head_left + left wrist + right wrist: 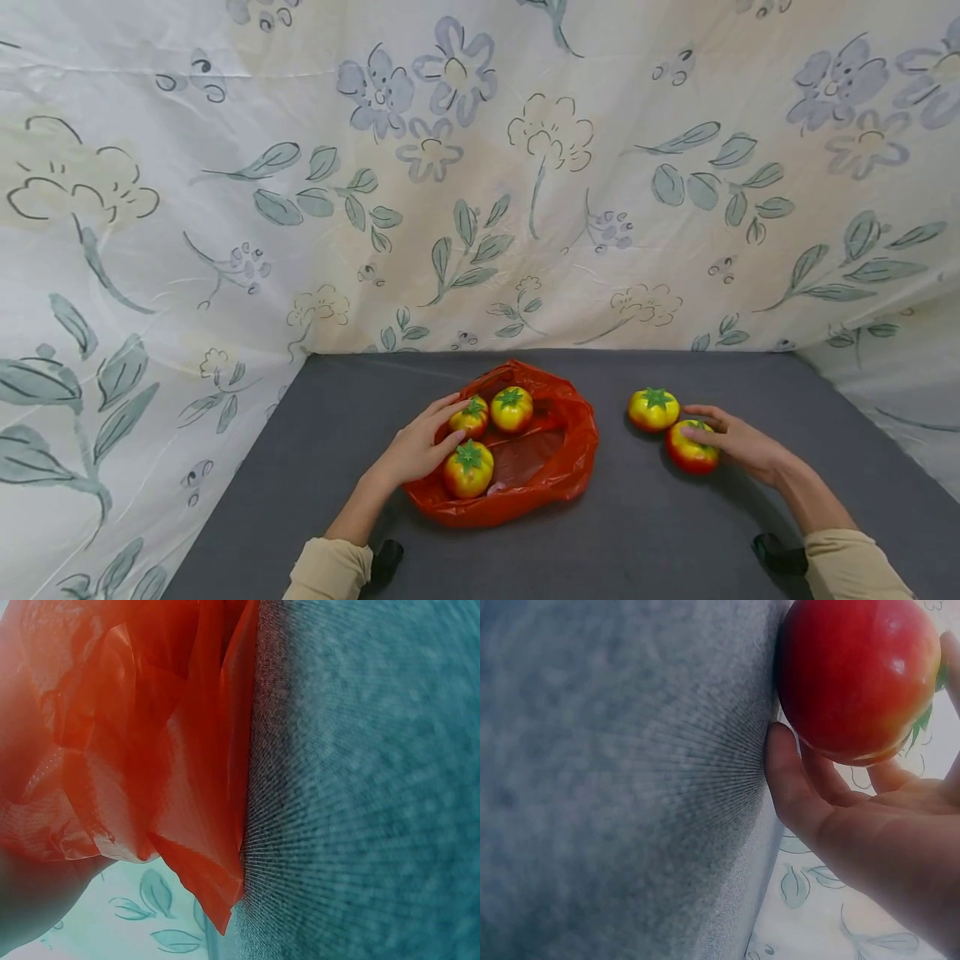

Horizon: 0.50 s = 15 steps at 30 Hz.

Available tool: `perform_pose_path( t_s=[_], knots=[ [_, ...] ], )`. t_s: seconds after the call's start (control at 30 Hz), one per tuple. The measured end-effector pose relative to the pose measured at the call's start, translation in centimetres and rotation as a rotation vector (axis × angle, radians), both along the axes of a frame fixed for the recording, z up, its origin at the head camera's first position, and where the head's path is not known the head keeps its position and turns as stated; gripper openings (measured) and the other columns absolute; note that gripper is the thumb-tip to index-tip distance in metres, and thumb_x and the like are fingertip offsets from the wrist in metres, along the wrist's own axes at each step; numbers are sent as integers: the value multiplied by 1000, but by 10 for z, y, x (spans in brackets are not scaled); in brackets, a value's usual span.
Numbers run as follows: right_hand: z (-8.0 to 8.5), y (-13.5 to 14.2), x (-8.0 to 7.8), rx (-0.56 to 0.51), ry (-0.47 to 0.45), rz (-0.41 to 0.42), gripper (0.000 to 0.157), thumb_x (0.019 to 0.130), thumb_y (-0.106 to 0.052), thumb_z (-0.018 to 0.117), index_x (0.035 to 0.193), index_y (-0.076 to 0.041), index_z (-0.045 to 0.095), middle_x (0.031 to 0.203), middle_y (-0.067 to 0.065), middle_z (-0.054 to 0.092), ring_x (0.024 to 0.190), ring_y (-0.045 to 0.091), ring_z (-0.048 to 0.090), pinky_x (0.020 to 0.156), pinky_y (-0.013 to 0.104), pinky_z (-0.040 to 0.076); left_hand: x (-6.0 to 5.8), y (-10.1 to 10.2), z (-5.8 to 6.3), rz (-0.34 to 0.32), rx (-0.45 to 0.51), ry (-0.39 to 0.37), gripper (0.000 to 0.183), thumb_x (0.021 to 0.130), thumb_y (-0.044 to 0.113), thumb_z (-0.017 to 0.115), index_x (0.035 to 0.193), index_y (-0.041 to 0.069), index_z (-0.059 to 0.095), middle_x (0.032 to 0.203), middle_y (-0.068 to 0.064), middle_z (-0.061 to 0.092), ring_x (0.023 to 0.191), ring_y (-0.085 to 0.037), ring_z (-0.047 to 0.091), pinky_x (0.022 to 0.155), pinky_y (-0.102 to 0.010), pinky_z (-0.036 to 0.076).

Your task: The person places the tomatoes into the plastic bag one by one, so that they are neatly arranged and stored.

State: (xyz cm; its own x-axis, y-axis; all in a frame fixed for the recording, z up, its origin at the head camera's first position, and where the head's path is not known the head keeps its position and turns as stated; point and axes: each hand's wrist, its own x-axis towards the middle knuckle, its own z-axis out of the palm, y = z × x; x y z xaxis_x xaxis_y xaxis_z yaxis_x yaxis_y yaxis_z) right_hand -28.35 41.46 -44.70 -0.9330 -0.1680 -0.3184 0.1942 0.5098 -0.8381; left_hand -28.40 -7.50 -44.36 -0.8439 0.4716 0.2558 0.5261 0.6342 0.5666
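Note:
A red plastic bag (577,454) lies spread with its mouth up, holding three yellow-and-red tomatoes with green star-shaped tops. My left hand (420,442) reaches over the bag's left rim, fingers and thumb around the back-left tomato (474,418). Bag plastic covers most of that hand in the left wrist view. Beside it in the bag are a back tomato (512,410) and a front tomato (468,470). To the right, my right hand (750,446) holds another tomato (692,450) low at the table, thumb over its top and fingers curved around its far side.
One more tomato (652,410) sits on the dark grey table (630,542), just behind and left of the one in my right hand. Floral cloth (480,275) hangs along the table's back edge and both sides.

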Motion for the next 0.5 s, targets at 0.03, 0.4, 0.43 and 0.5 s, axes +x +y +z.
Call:
perform_pose_path(
  t_s=[0.03, 0.4, 0.43, 0.5],
  knots=[
    [0, 0, 0, -2, 0, 1, 83, 96, -41, 55, 147, 6, 10, 143, 42, 4, 123, 52, 27, 97, 64, 30, 0, 0, 0, -2, 0, 6, 50, 95, 26, 60, 142, 15, 47, 149, -8, 36, 131, -32, 38, 96, -64, 34],
    [1, 0, 5, -35, -17, 3, 86, 94, -36, 60, 148, 5, 6, 144, 42, -7, 126, 55, 15, 99, 65, 26, 1, 1, 0, 10, -8, 11, 50, 95, 27, 60, 142, 17, 48, 148, -6, 36, 132, -31, 38, 96, -64, 34],
    [0, 0, 6, -33, -13, 8, 87, 94, -35, 60, 148, 4, 5, 144, 42, -7, 126, 56, 14, 99, 66, 26, 1, 1, 0, 12, -8, 9, 50, 94, 27, 60, 142, 17, 48, 148, -6, 37, 131, -31, 39, 95, -64, 34],
    [0, 0, 7, -32, -11, 11, 89, 94, -34, 61, 148, 4, 2, 144, 42, -5, 125, 56, 16, 98, 66, 27, 1, 2, 0, 14, -9, 3, 49, 94, 26, 60, 141, 17, 48, 148, -6, 37, 131, -31, 39, 96, -64, 34]
  ],
)
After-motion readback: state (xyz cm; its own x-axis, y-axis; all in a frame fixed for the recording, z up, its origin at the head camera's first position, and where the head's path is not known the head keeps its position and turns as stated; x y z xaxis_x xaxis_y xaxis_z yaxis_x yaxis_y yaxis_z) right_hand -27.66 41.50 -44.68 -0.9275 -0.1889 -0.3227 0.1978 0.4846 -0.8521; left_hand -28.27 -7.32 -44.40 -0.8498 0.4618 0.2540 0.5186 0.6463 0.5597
